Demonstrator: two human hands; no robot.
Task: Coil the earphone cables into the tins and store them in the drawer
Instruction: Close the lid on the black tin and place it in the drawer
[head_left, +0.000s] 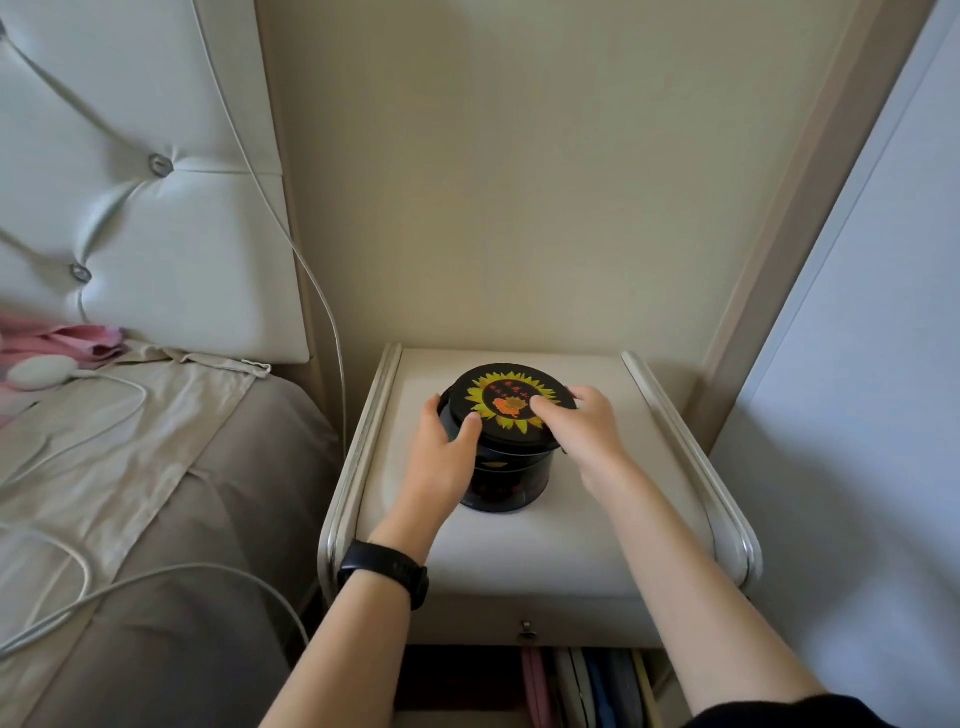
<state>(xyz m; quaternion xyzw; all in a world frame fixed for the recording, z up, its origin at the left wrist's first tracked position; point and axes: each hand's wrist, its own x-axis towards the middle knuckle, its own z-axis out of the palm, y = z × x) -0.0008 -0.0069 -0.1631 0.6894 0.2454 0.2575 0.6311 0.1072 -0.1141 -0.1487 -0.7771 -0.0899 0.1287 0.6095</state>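
Two hands on tin (506, 467), left hand (441, 457) gripping side, right hand (587, 426) on lid (511, 400)

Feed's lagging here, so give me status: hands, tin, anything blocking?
Left hand gripping tin side. Right hand on lid, which sits tilted, not seated. Drawer shut, nothing blocking it.

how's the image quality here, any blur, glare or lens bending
Head view: soft, even light with no hard glare; the tin throws only a faint shadow on the nightstand. The left hand and right hand look slightly motion-blurred. The wide lens bows the headboard and the wall edges.
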